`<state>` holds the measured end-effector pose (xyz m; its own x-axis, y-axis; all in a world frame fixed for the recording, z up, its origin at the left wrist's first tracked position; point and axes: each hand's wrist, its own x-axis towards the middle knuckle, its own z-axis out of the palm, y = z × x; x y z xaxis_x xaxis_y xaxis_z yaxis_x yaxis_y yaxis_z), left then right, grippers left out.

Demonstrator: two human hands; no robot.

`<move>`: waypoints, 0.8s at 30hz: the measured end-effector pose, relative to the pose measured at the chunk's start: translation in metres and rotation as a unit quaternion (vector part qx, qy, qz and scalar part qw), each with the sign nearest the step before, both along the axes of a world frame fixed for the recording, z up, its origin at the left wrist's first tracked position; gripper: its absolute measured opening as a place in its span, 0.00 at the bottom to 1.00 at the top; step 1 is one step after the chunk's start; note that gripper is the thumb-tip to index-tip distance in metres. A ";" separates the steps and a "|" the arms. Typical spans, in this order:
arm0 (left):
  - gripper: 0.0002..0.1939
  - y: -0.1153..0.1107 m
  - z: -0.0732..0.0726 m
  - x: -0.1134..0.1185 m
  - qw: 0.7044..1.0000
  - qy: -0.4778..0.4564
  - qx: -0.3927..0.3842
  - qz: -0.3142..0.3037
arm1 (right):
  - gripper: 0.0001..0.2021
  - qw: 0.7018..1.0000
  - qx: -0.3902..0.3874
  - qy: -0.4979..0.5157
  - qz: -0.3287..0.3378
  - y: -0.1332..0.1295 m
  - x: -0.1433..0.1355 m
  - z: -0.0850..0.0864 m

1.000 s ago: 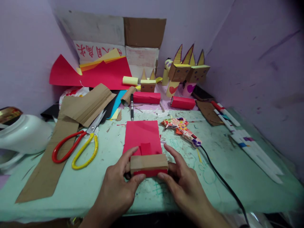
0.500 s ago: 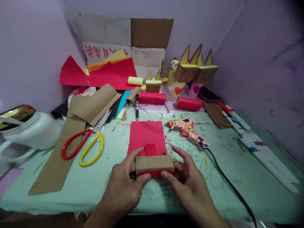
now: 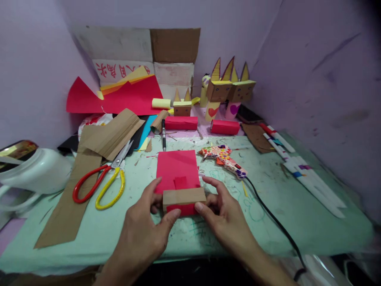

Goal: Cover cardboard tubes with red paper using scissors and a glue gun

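A small cardboard box (image 3: 183,194) with a red front face lies near the table's front edge, between my hands. My left hand (image 3: 145,222) holds its left end, the thumb against the red face. At the right end, my right hand (image 3: 224,212) grips it with the thumb on the front and the index finger raised. Just behind the box is a red paper sheet (image 3: 177,165), with a small red piece (image 3: 180,182) standing at its near part.
Scissors (image 3: 114,171) and cardboard strips (image 3: 70,202) lie left, beside a white pot (image 3: 44,171). A floral glue gun (image 3: 224,159) with a black cord is right. Behind stand cardboard animal figures (image 3: 218,91), red rolls (image 3: 224,127) and a pen (image 3: 164,135). Markers (image 3: 309,182) lie far right.
The whole view has shifted, so most things appear farther left. My hands still hold the box, which now looks slightly tilted; my left fingers have spread a little.
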<state>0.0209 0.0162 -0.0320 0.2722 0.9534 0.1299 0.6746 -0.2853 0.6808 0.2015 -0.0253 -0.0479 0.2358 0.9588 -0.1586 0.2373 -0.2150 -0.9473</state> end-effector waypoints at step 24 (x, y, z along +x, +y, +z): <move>0.29 0.040 0.009 0.005 0.950 0.221 0.134 -0.173 | 0.04 0.978 0.186 -0.084 -0.040 -0.001 0.070 0.033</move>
